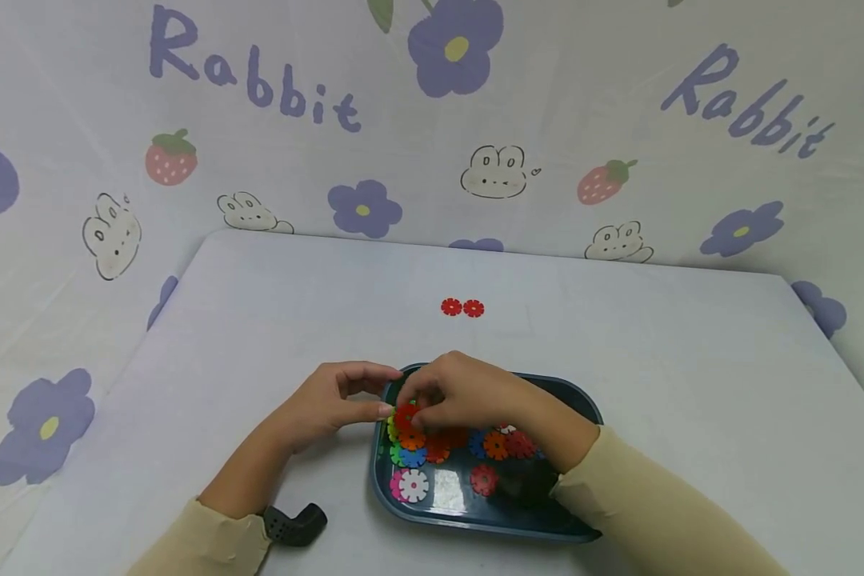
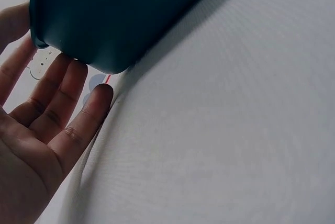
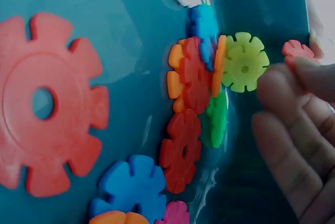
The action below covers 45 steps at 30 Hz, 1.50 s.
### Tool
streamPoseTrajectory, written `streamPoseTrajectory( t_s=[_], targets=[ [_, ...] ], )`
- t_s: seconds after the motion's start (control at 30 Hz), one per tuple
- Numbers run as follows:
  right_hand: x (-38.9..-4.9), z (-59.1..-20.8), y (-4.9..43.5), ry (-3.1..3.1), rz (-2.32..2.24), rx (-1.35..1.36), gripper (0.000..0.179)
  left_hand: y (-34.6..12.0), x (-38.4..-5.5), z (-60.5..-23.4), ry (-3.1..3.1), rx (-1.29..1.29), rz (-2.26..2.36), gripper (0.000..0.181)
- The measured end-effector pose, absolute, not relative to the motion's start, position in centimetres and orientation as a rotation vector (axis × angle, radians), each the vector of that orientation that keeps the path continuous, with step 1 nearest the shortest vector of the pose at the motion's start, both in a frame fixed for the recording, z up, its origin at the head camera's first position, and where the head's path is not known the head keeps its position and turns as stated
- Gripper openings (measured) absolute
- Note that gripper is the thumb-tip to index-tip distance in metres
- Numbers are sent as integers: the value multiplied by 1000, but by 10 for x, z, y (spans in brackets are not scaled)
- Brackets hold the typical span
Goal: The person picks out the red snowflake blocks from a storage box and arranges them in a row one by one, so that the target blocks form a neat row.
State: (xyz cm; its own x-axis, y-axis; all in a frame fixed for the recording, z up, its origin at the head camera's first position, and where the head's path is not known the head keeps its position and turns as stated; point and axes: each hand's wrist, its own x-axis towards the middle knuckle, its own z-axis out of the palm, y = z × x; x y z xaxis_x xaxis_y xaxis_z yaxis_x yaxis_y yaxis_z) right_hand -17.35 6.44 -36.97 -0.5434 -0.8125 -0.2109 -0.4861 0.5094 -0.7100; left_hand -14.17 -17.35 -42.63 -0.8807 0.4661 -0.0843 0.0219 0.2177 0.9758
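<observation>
A dark teal tray (image 1: 446,524) holds several notched plastic discs in many colours. My right hand (image 1: 468,392) is over its left part. Between thumb and fingertip it pinches a red disc (image 3: 296,49), beside the tray wall in the right wrist view. A yellow-green disc (image 3: 244,62) lies near those fingers. My left hand (image 1: 331,404) is at the tray's left end, thumb and fingertips touching the rim. From the left wrist view, its fingers (image 2: 68,98) look loosely extended against the tray's outer side.
Two red discs (image 1: 451,307) (image 1: 474,309) lie side by side on the white tabletop (image 1: 655,360) beyond the tray. A black strap-like piece (image 1: 295,526) is by the left sleeve. A patterned cloth (image 1: 533,120) hangs behind the table.
</observation>
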Motion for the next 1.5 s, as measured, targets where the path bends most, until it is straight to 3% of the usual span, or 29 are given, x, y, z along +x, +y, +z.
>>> streamPoseTrajectory(
  t_s=[0.43, 0.73, 1.0, 1.23, 1.5],
  targets=[
    [-188, -364, 71, 2165, -1242, -780, 34, -178, -145, -423, 2163, 465, 1687, 42],
    [-196, -330, 92, 2300, -1481, -663, 43, -176, -147, -423, 2143, 479, 1699, 40],
    [-245, -308, 127, 2420, -1546, -667, 41, -177, -146, -423, 2158, 434, 1693, 42],
    [-299, -331, 164, 2548, -1291, -468, 40, -176, -144, -425, 2152, 422, 1687, 43],
    [-323, -377, 177, 2581, -868, -419, 45, -175, -144, -426, 2137, 438, 1695, 41]
  ],
)
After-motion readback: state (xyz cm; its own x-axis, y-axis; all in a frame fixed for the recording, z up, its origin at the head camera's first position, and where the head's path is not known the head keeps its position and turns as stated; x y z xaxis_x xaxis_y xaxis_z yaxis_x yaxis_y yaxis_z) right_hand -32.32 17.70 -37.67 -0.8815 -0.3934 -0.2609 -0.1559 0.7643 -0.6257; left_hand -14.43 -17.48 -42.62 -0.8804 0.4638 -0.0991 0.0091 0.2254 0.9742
